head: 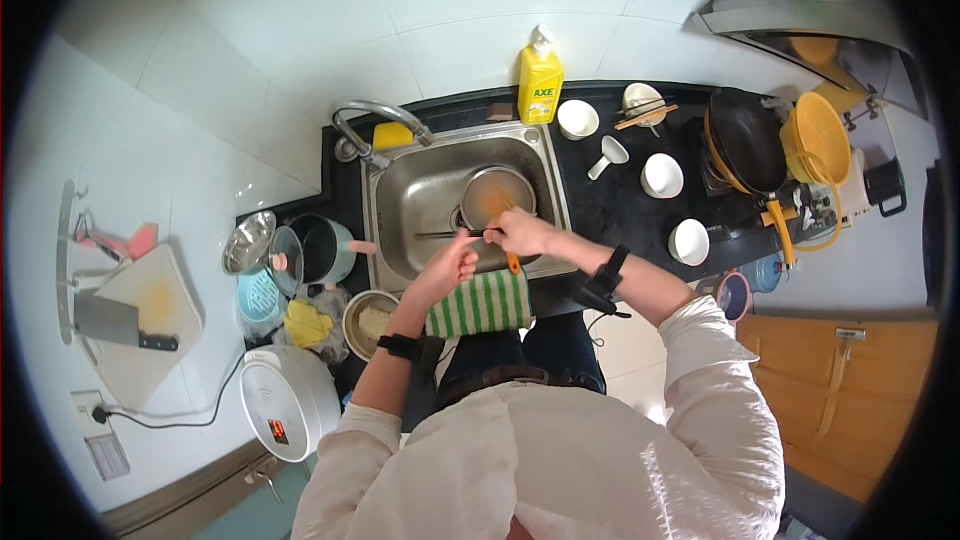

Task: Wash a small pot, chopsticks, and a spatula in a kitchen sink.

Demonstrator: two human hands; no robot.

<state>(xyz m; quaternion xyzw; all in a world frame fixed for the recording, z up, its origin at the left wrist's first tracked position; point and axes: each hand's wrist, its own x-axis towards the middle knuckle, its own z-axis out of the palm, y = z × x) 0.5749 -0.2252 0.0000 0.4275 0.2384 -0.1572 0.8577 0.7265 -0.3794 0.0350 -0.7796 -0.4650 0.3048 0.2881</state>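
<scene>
My right hand (517, 231) grips an orange-handled utensil (513, 262), its blurred orange end over a round metal pan or bowl (517, 180) in the stainless steel sink (397, 240). Close by on the left, my left hand (454, 264) is raised at the sink's front edge, thumb up and fingers partly curled. A thin dark rod, perhaps the pan's handle or a chopstick, runs between the hands; whether the left hand touches it cannot be told. A green-and-white striped cloth (480, 305) hangs over the front edge below the hands.
A faucet (390, 114) arches over the sink's back left. Right of it stand yellow dish soap (540, 86), several white bowls (661, 176), a white spoon (609, 156) and a dark wok (746, 142). A lidded pot (334, 251), a rice bowl (360, 341) and a rice cooker (281, 405) are left.
</scene>
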